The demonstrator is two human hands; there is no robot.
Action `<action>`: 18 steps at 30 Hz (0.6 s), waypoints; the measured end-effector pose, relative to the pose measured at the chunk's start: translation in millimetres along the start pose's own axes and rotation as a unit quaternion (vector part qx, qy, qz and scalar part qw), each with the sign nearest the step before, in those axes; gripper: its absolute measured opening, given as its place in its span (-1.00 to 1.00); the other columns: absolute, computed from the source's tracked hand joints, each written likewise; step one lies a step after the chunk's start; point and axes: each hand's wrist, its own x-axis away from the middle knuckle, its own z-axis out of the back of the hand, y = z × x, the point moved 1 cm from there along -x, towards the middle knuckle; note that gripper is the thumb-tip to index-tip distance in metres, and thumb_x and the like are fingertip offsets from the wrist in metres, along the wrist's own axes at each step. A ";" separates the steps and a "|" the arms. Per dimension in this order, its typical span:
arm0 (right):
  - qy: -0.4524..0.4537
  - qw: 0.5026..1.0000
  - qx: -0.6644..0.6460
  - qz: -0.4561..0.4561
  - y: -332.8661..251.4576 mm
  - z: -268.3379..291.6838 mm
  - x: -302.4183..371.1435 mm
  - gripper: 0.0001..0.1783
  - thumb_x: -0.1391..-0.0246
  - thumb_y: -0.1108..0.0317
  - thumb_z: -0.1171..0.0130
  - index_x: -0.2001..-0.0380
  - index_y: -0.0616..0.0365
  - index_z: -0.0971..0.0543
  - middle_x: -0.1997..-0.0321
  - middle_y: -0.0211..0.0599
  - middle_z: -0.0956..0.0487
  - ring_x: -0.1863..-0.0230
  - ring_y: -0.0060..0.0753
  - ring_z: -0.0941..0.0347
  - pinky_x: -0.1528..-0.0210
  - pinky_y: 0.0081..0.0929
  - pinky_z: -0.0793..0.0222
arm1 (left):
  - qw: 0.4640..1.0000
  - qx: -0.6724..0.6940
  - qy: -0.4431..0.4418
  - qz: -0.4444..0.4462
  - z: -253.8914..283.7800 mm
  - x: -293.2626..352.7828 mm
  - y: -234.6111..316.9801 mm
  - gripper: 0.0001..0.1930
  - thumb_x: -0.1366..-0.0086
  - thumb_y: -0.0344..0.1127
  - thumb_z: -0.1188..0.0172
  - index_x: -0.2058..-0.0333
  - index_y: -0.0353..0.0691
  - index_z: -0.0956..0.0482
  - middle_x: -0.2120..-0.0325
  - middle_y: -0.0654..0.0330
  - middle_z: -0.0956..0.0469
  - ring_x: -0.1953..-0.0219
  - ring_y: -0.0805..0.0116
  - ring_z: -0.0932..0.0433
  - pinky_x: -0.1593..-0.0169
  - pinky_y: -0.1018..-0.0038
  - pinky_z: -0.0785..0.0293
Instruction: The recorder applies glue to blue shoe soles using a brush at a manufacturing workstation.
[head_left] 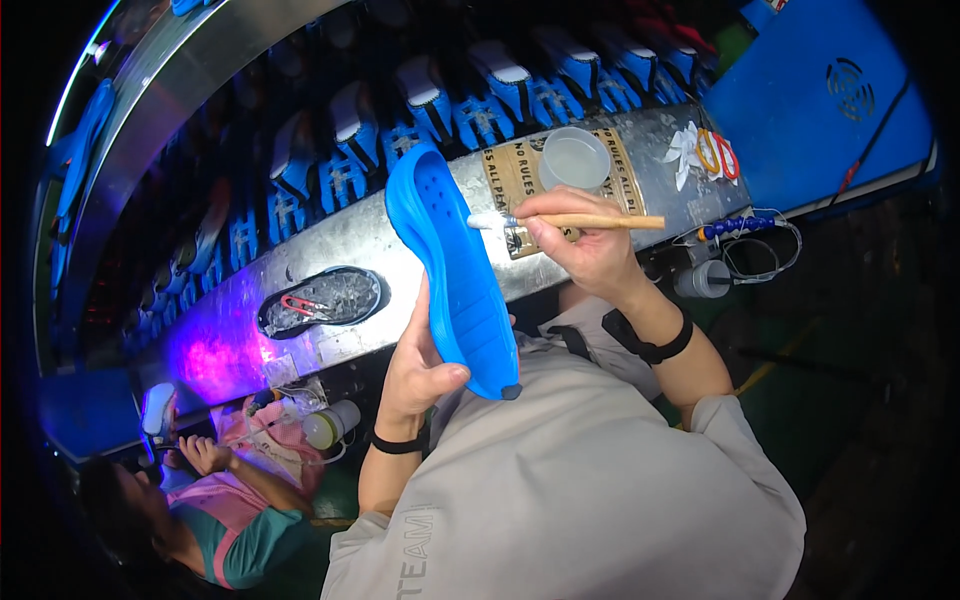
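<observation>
My left hand [418, 368] is closed around the heel part of a blue shoe sole [450, 265], thumb on its near edge. The sole stands tilted, its hollow inner side facing right. In my right hand [590, 245] is a brush with a wooden handle [630, 221]. Its white bristles [488, 221] are at the sole's right rim, near the toe part; whether they touch cannot be made out. Beyond my right hand, a round translucent tub [574, 160] with pale liquid rests on a printed cardboard sheet [510, 175].
A metal bench [240, 290] runs across, with a dark sole-shaped tray [320, 302] holding a red clip. Behind it stand rows of blue-and-white shoe parts [425, 95]. At right are red and yellow scissors-like handles [722, 155] and a blue cabinet [820, 90]. A co-worker [240, 520] sits at lower left.
</observation>
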 end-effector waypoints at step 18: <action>-0.121 0.992 -0.006 -0.038 -19.4 3.0 36.1 -0.93 -0.08 0.47 -0.25 0.35 0.19 -0.66 0.44 -0.32 -0.61 0.45 -0.40 -0.46 0.35 -0.45 -0.39 | 0.996 -0.054 0.048 -0.061 19.5 -0.3 3.2 0.26 0.03 -0.14 -0.51 -0.48 -0.24 0.21 -0.21 -0.10 -0.35 -0.17 -0.04 -0.50 -0.23 0.13 -0.48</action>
